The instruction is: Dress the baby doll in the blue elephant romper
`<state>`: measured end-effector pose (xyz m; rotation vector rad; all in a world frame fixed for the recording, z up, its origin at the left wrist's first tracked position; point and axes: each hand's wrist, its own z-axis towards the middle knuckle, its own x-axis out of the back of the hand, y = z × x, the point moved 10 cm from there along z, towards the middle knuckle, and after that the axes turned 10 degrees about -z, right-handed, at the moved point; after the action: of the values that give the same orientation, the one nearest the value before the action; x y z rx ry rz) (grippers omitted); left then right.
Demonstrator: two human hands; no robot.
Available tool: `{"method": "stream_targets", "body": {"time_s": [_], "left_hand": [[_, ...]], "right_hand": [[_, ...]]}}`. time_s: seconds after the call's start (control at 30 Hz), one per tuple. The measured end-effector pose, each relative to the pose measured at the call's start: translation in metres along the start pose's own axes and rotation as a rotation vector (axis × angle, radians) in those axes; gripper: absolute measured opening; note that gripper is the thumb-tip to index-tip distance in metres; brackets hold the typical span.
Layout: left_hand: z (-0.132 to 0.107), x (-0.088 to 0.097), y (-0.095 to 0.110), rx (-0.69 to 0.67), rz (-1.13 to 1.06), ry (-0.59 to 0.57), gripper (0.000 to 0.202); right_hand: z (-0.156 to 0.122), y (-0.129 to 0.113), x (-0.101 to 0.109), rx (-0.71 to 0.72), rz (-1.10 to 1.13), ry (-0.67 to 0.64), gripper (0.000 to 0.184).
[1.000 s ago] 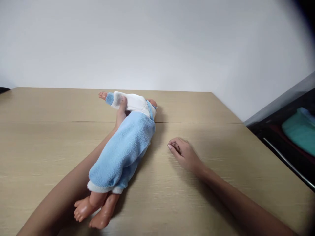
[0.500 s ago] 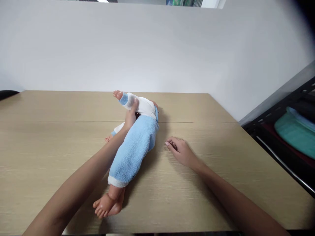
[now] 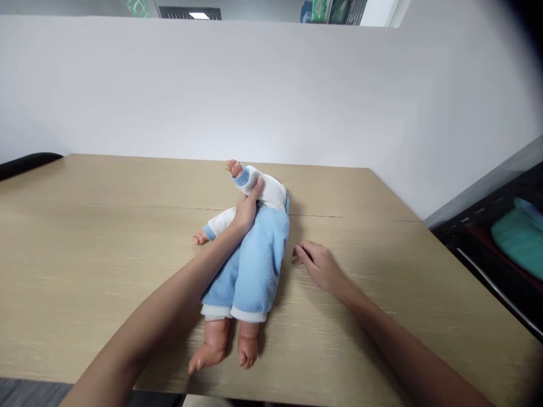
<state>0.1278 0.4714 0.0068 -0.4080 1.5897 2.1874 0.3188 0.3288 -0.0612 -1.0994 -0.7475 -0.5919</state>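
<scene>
A baby doll (image 3: 254,265) in light blue fleece trousers and a white top lies on the wooden table (image 3: 106,237), bare feet toward me. My left hand (image 3: 246,212) grips the doll's upper body at the white sleeve, with one doll arm raised above it. My right hand (image 3: 318,265) rests on the table just right of the doll, fingers curled loosely near the blue fleece; I see nothing in it.
A white wall stands behind the table. A dark shelf unit (image 3: 487,237) holding a teal cloth (image 3: 521,237) stands at the right. A black object (image 3: 25,164) shows at the far left edge of the table.
The doll has rolled and shifted right, so both legs now lie flat side by side. My left hand stayed on its upper body. My right hand edged closer to the doll.
</scene>
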Motion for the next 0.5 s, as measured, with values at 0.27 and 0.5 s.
{"method": "stream_targets", "body": {"time_s": [0.27,0.5], "left_hand": [[-0.015,-0.029,-0.003,0.004,0.225,-0.087,0.051],[-0.041,-0.096,-0.016,-0.182,0.644,-0.512,0.028]], "right_hand": [[0.0,0.029,0.006,-0.203,0.337,0.134,0.048],[0.002,0.07,-0.005,-0.519,0.797,0.064,0.076]]}}
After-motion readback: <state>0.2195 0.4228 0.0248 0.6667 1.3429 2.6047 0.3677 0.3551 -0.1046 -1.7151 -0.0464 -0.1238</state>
